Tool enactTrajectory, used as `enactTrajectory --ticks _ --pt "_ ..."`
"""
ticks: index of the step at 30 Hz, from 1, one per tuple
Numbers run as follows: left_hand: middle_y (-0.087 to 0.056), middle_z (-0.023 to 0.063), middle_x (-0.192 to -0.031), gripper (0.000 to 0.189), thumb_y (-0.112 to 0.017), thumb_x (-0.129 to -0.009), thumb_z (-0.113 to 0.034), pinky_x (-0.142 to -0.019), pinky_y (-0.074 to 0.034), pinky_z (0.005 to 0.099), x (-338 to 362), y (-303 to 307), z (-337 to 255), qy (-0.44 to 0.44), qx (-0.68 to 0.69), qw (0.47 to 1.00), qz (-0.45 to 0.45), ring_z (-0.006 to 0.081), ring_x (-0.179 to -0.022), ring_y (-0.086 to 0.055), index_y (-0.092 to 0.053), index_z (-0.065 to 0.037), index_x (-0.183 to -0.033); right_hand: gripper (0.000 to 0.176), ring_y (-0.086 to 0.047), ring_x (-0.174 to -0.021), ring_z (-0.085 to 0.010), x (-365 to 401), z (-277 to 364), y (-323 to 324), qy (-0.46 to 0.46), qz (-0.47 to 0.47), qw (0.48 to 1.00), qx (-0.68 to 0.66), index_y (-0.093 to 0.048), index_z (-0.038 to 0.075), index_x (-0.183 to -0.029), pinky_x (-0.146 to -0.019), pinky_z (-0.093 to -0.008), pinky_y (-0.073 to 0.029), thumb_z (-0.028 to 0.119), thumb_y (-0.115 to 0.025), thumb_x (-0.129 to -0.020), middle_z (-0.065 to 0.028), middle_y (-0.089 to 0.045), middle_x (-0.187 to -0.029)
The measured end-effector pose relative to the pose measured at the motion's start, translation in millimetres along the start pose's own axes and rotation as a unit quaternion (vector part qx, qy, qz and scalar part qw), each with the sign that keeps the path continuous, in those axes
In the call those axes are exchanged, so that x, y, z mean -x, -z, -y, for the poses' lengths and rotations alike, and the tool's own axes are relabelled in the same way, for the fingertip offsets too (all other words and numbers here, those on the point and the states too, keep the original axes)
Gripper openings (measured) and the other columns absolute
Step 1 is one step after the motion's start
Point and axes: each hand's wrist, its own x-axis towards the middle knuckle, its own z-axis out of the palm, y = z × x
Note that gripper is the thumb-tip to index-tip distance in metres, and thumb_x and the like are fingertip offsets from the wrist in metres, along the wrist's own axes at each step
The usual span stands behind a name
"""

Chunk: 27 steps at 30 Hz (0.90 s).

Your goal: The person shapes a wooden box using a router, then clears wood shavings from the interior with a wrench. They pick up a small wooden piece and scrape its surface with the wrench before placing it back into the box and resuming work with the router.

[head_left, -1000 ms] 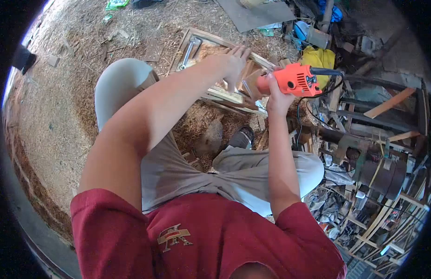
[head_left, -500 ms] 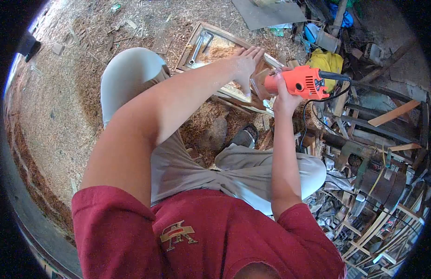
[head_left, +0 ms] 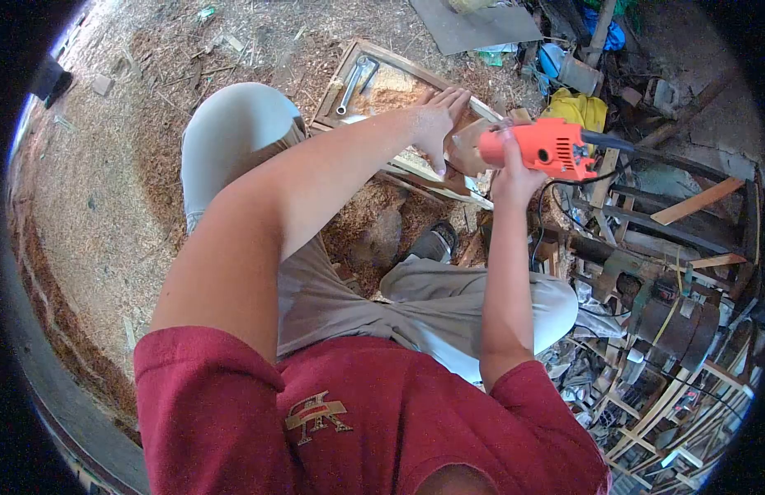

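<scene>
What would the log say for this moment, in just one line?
left hand: flat on wooden frame | right hand: gripping orange power tool | wrench: lying inside frame

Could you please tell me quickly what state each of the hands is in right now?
Left hand: open, fingers flat on the wooden frame.
Right hand: closed, gripping the orange power tool.
</scene>
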Motion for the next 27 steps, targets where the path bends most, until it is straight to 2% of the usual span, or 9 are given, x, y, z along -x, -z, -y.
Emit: enactTrajectory --ticks 8,11,13,15,17,18,21,23,27 --pt "-0.016 0.0197 -0.171 0.160 -0.097 -0.049 -0.049 -0.126 -0.016 0.0615 -10.0 -6.7 -5.1 -0.008 0.023 1.000 0.014 0.0335 -0.160 -0.014 0.003 0.005 -0.163 0.049 -0.068 -0.111 -0.0312 -30.7 67.9 34.1 0.051 -0.089 0.988 -0.112 -0.055 0.000 -0.127 -0.097 -0.0488 -0.057 0.017 -0.077 -0.086 -0.0140 -0.065 -0.118" --pt "-0.020 0.0200 -0.170 0.159 -0.096 -0.051 -0.049 -0.126 -0.017 0.0620 -5.3 6.2 -14.3 0.008 0.019 0.999 0.038 0.0342 -0.159 -0.015 0.004 0.001 -0.164 0.057 -0.066 -0.108 -0.0268 -24.5 92.8 54.2 -0.049 -0.134 0.976 -0.163 -0.049 0.007 -0.137 -0.095 -0.0476 -0.057 0.017 -0.074 -0.088 -0.0101 -0.063 -0.120" --pt "-0.021 0.0205 -0.170 0.159 -0.096 -0.051 -0.049 -0.125 -0.017 0.0626 -2.6 21.9 -22.1 0.021 -0.010 0.997 0.070 0.0353 -0.159 -0.015 0.005 -0.001 -0.164 0.046 -0.067 -0.108 -0.0277 -16.3 116.9 48.7 -0.117 -0.157 0.967 -0.164 -0.056 0.006 -0.128 -0.097 -0.0467 -0.056 0.028 -0.071 -0.091 -0.0103 -0.065 -0.118" --pt "-0.022 0.0219 -0.169 0.143 -0.093 -0.061 -0.048 -0.123 -0.020 0.0645 -10.2 36.5 -27.0 0.050 -0.042 0.991 0.116 0.0380 -0.157 -0.021 -0.005 -0.004 -0.165 0.044 -0.067 -0.108 -0.0301 -5.4 131.6 46.5 -0.167 -0.168 0.956 -0.175 -0.059 0.004 -0.122 -0.098 -0.0475 -0.055 0.033 -0.070 -0.090 -0.0124 -0.067 -0.116" --pt "-0.023 0.0226 -0.168 0.128 -0.088 -0.070 -0.049 -0.121 -0.025 0.0655 -25.4 44.1 -23.7 0.060 -0.063 0.988 0.126 0.0389 -0.155 -0.025 -0.013 -0.004 -0.164 0.033 -0.070 -0.099 -0.0258 8.3 126.4 46.8 -0.203 -0.151 0.945 -0.209 -0.063 0.003 -0.113 -0.090 -0.0425 -0.058 0.029 -0.066 -0.094 -0.0105 -0.070 -0.106" --pt "-0.043 0.0241 -0.156 0.093 -0.075 -0.088 -0.049 -0.118 -0.035 0.0581 -10.4 62.8 -39.5 0.076 0.014 0.997 0.022 0.0385 -0.145 -0.043 -0.035 -0.001 -0.156 0.032 -0.070 -0.097 -0.0256 14.2 122.4 45.7 -0.226 -0.104 0.945 -0.212 -0.063 0.002 -0.112 -0.089 -0.0420 -0.058 0.028 -0.067 -0.094 -0.0109 -0.070 -0.104" --pt "-0.064 0.0195 -0.133 0.075 -0.065 -0.095 -0.055 -0.111 -0.045 0.0442 -2.4 87.4 -43.8 0.000 0.293 0.947 -0.132 0.0324 -0.126 -0.061 -0.055 0.001 -0.142 0.031 -0.071 -0.090 -0.0246 32.8 108.9 28.1 -0.301 -0.062 0.929 -0.207 -0.064 0.001 -0.109 -0.085 -0.0399 -0.059 0.026 -0.068 -0.093 -0.0116 -0.071 -0.097" --pt "-0.067 0.0159 -0.131 0.072 -0.064 -0.096 -0.057 -0.110 -0.045 0.0392 5.2 106.3 -49.3 0.006 0.386 0.919 -0.078 0.0259 -0.125 -0.062 -0.059 0.000 -0.139 0.027 -0.069 -0.079 -0.0223 44.5 108.3 15.8 -0.379 -0.021 0.894 -0.236 -0.062 0.004 -0.104 -0.076 -0.0393 -0.060 0.027 -0.070 -0.092 -0.0075 -0.067 -0.089" --pt "-0.069 0.0086 -0.127 0.072 -0.066 -0.095 -0.061 -0.106 -0.048 0.0342 29.7 124.8 -76.4 0.052 0.477 0.877 0.041 0.0172 -0.115 -0.065 -0.062 -0.002 -0.137 0.032 -0.070 -0.079 -0.0222 57.0 100.2 1.4 -0.458 0.094 0.838 -0.279 -0.059 0.005 -0.108 -0.074 -0.0409 -0.061 0.028 -0.074 -0.090 -0.0075 -0.067 -0.088"
